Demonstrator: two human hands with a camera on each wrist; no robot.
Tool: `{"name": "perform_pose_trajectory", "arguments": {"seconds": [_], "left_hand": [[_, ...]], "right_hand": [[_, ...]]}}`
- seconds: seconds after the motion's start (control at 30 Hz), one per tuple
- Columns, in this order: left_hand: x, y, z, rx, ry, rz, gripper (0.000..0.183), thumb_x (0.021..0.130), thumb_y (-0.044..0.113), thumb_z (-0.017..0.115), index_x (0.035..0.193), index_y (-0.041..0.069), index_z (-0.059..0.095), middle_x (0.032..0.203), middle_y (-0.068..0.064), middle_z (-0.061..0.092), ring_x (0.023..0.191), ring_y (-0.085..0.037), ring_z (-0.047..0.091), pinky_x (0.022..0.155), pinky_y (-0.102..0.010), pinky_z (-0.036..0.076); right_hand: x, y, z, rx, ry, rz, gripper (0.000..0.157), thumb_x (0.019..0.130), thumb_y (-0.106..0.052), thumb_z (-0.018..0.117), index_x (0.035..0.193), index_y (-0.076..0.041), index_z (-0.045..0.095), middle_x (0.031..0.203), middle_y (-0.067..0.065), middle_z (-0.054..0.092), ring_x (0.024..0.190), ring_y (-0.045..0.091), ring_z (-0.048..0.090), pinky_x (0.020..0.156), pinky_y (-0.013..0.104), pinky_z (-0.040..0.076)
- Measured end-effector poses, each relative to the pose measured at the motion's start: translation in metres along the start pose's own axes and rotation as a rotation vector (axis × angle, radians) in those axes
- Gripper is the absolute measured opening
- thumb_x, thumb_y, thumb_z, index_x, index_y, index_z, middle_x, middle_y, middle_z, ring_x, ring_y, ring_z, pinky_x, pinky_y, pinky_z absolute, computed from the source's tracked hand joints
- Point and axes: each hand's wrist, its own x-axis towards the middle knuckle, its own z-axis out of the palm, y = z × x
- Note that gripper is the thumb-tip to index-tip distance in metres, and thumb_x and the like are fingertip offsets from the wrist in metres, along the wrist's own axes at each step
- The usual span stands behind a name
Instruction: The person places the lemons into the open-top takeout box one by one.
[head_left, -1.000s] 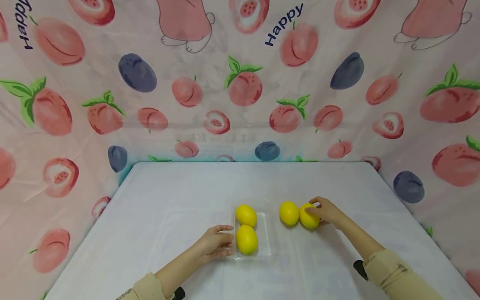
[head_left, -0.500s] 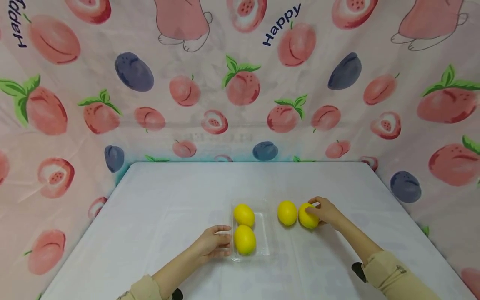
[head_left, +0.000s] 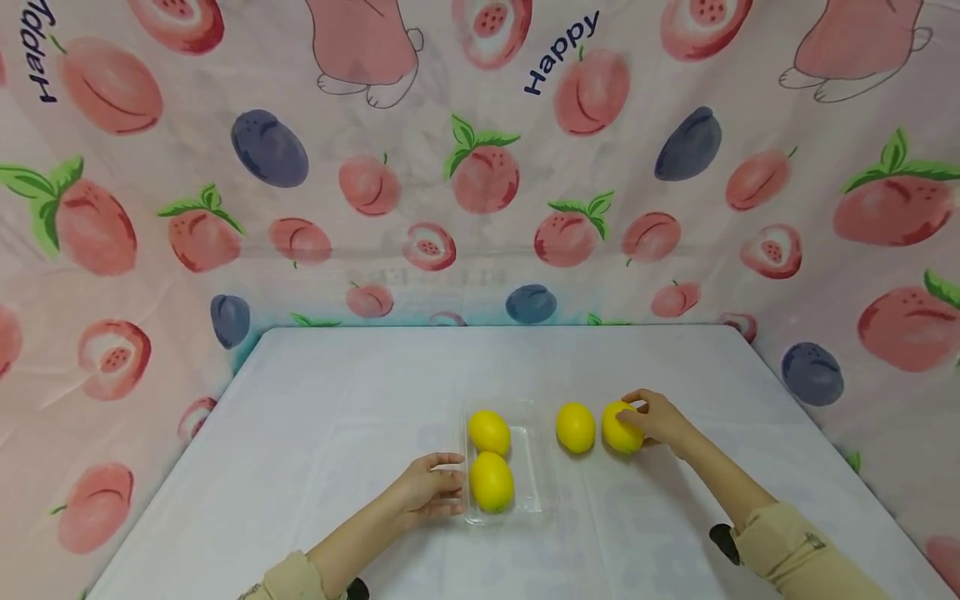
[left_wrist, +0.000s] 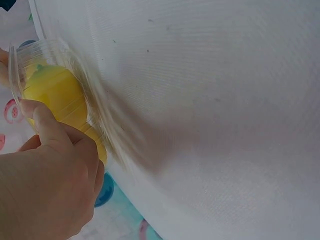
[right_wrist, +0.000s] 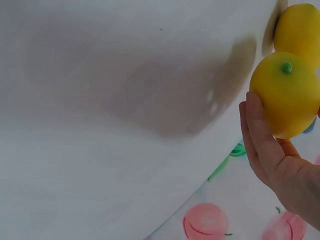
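Observation:
A clear plastic tray (head_left: 528,475) holds two yellow lemons, a far lemon (head_left: 489,432) and a near lemon (head_left: 492,482), one behind the other along its left side. My left hand (head_left: 429,486) is at the tray's left wall, its fingers and thumb at the rim; the left wrist view shows them holding that edge. Right of the tray, a third lemon (head_left: 575,428) rests on the table. Beside it my right hand (head_left: 662,419) grips a fourth lemon (right_wrist: 282,95) by its right side, thumb and fingers round it. Whether this lemon is off the table I cannot tell.
A white-covered table (head_left: 360,375) carries everything. Behind it and at both sides hangs a pink curtain (head_left: 420,183) printed with peaches and blue fruit. Beige sleeves (head_left: 802,550) cover the forearms.
My right hand and its lemon have shifted slightly right, so the gap to the neighbouring lemon is wider. My left hand and the tray stay in place.

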Motion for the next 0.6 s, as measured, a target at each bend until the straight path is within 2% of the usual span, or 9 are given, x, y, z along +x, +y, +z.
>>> {"name": "perform_pose_trajectory", "arguments": {"seconds": [0.6], "left_hand": [[0.001,0.000,0.000,-0.010,-0.006,0.003,0.037,0.091,0.000,0.054,0.127,-0.002,0.043,0.083,0.000,0.055,0.069,-0.011,0.055,0.068,-0.030,0.059]], "right_hand": [[-0.011,-0.009,-0.010,0.002,0.022,-0.041,0.050,0.093,-0.020,0.053,0.131,0.010,0.039,0.124,0.038,0.042,0.097,0.037,0.056,0.074,0.039,0.059]]}}
